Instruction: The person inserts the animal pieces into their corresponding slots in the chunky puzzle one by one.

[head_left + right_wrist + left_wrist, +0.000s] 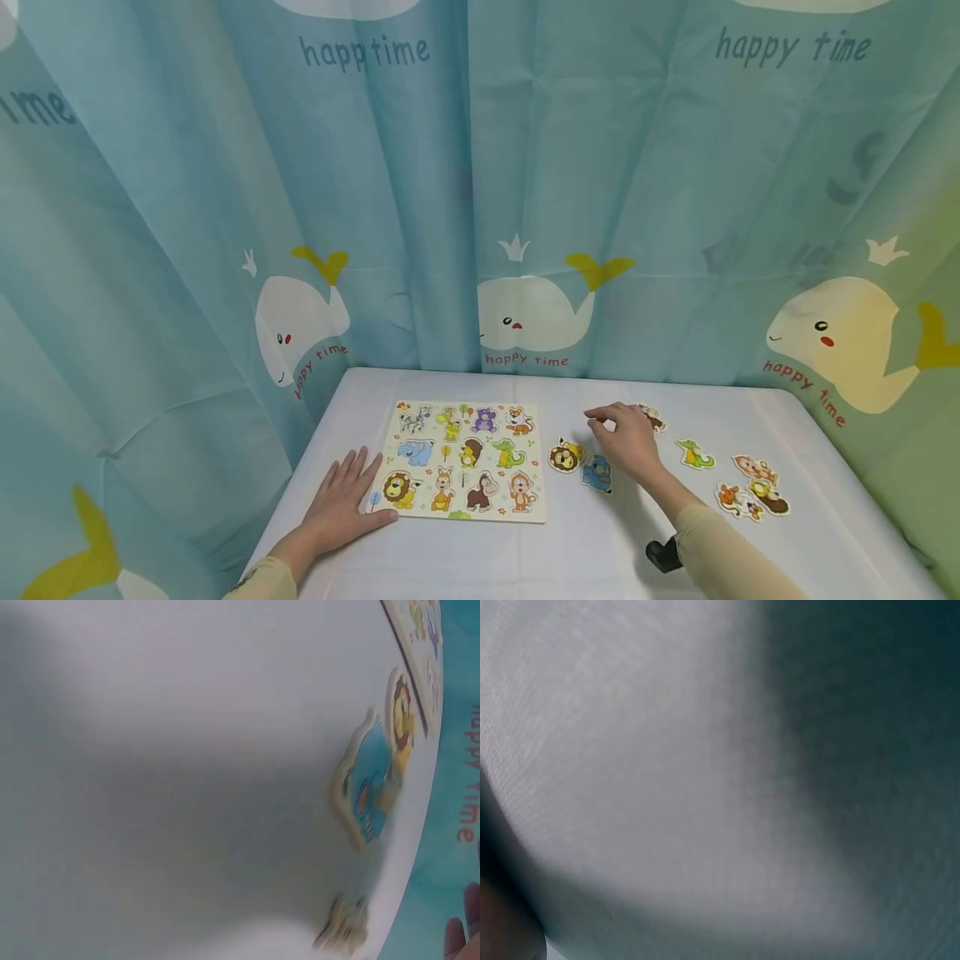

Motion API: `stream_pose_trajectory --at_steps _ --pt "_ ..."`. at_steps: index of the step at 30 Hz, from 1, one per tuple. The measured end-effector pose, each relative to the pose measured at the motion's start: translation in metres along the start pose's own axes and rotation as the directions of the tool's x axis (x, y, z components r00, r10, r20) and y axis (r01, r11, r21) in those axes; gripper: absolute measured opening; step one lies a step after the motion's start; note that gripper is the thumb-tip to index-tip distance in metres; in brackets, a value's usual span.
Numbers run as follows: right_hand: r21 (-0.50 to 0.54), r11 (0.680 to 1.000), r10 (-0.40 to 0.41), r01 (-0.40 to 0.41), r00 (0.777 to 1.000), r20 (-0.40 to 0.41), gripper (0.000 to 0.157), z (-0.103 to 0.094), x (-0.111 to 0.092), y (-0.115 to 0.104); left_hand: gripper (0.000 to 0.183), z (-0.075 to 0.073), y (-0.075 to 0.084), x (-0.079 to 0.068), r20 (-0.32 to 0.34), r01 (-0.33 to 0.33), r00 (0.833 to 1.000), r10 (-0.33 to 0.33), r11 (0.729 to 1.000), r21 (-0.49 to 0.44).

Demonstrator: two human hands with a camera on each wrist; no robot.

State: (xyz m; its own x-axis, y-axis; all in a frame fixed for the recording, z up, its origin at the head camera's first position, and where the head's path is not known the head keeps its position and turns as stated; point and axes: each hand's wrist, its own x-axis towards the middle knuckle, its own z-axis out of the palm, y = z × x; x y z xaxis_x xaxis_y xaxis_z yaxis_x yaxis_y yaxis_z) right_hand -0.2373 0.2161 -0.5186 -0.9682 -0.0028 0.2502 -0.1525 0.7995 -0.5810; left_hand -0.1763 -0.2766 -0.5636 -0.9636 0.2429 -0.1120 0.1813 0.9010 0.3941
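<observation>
A flat animal puzzle board lies on the white table, with pictures of a zebra, lion, crocodile and others. My left hand rests spread at the board's left edge. Over the table right of the board is my right hand, fingers loosely bent and pointing left, with nothing visible between them. Below it lie a lion piece and a blue animal piece; a brown piece is partly hidden behind it. In the right wrist view, fingers show at the lower right, near the blue piece.
Farther right lie a crocodile piece, a monkey piece, a tiger piece and a hedgehog piece, the last three close together. A black object shows beside the right sleeve. A blue whale-print curtain hangs behind the table.
</observation>
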Motion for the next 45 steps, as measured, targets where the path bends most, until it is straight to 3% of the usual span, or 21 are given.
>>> stream_pose_trajectory --at_steps 20,28,37,45 --pt "-0.11 0.991 0.071 -0.082 0.993 -0.096 0.02 -0.073 -0.058 0.076 0.11 0.001 -0.002 0.0 0.004 -0.006 1.0 0.006 1.0 -0.006" --pt "-0.162 0.969 0.172 -0.186 0.98 -0.096 0.028 -0.099 -0.078 0.099 0.109 0.003 -0.004 0.001 -0.007 -0.014 1.0 0.014 1.0 -0.001" --pt "-0.232 0.941 0.233 -0.248 0.968 -0.091 0.03 -0.115 -0.097 0.123 0.109 0.003 -0.003 0.001 -0.021 -0.023 1.0 0.023 1.0 -0.016" --pt "-0.289 0.928 0.236 -0.237 0.971 -0.037 0.03 -0.12 -0.108 0.131 0.109 0.001 -0.001 0.0 -0.008 -0.011 1.0 0.011 1.0 -0.013"
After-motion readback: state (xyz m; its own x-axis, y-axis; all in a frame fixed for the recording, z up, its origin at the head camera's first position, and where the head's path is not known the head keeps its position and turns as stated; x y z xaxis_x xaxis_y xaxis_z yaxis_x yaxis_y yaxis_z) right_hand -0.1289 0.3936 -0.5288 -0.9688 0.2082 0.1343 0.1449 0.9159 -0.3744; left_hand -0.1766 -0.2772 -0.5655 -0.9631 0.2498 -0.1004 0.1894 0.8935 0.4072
